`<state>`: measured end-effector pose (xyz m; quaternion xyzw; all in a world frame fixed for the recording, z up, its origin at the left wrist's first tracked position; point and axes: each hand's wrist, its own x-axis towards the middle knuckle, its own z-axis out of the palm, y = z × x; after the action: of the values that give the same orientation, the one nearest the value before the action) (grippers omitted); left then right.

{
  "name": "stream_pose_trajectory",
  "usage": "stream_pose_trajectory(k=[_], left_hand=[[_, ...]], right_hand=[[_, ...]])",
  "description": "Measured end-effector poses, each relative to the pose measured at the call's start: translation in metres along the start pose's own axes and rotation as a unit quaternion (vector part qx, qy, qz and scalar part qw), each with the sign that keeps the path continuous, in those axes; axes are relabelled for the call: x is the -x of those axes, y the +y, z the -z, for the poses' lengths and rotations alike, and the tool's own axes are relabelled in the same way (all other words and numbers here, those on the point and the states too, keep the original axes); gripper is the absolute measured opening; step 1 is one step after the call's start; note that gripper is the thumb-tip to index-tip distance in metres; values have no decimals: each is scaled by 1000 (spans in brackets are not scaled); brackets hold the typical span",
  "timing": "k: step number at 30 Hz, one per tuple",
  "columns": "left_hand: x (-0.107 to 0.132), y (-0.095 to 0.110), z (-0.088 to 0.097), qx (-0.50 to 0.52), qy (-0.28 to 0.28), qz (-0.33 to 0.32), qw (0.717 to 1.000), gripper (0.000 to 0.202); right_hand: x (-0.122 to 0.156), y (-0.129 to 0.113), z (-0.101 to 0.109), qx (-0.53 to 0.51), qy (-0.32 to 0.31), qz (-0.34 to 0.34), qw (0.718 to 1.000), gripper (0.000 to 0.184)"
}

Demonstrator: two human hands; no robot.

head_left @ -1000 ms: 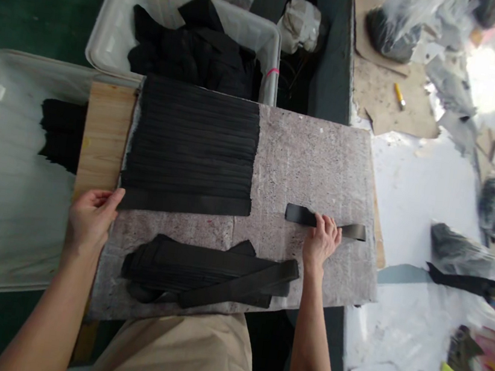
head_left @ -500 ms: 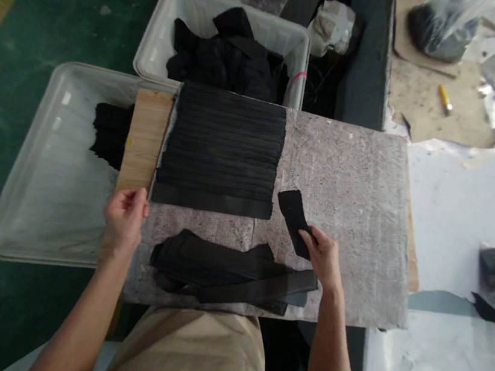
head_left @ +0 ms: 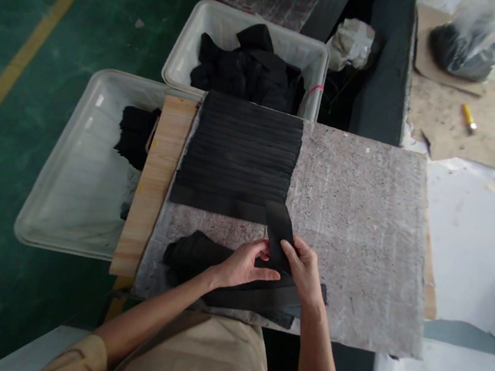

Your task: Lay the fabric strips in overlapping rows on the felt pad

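My right hand (head_left: 304,269) pinches a short black fabric strip (head_left: 279,229) between thumb and fingers; its upper end overlaps the lower right corner of the laid-out strips. Just left of it is my left hand (head_left: 248,266), thumb and fingers apart, fingertips close to the strip's edge; whether they touch it I cannot tell. Overlapping black strips (head_left: 239,157) lie in neat rows on the grey speckled board (head_left: 361,225). Below my hands a loose pile of black strips (head_left: 201,258) rests along the board's near edge, partly hidden by my left hand and forearm.
A white bin (head_left: 65,186) with some black fabric stands at the left, partly beneath a wooden board (head_left: 157,180). Behind is another white bin (head_left: 181,49) heaped with black pieces. On the right-hand table (head_left: 463,238) lie a yellow-handled tool (head_left: 468,118) and a plastic bag (head_left: 466,50).
My left hand has moved right, from the board's left edge to beside the strip, and its fingers have spread. The strip in my right hand has turned, its end now over the laid rows.
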<state>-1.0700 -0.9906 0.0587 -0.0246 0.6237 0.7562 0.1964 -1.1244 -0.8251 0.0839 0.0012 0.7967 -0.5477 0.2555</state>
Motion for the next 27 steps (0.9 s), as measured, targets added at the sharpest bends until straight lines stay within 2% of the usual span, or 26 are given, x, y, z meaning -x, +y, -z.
stream_pose_trajectory(k=[2,5,8,11,13,15,20,24,27], left_hand=[[-1,-5,-6,85,28,17,996,53],[1,-3,-2,187,118,67,973,42],[7,4,17,189,213,115,952,31],[17,6,43,144,284,105,942,28],[26,2,61,107,336,90,931,26],[36,-4,78,71,383,76,918,27],[55,-15,111,58,444,60,892,33],[62,-17,129,43,479,38,876,33],[65,-20,142,3,499,66,864,34]], right_hand=[[3,-3,1,20,-25,12,999,33],[4,-5,1,74,-106,30,991,36],[3,-2,2,126,-185,34,974,30],[-1,5,7,227,-222,34,948,22],[-5,9,13,286,-215,33,933,18],[-10,14,21,302,-197,21,932,15],[-27,28,29,229,-176,-6,958,19],[-42,35,14,115,-84,-8,990,28],[-51,38,-1,29,9,-27,999,36]])
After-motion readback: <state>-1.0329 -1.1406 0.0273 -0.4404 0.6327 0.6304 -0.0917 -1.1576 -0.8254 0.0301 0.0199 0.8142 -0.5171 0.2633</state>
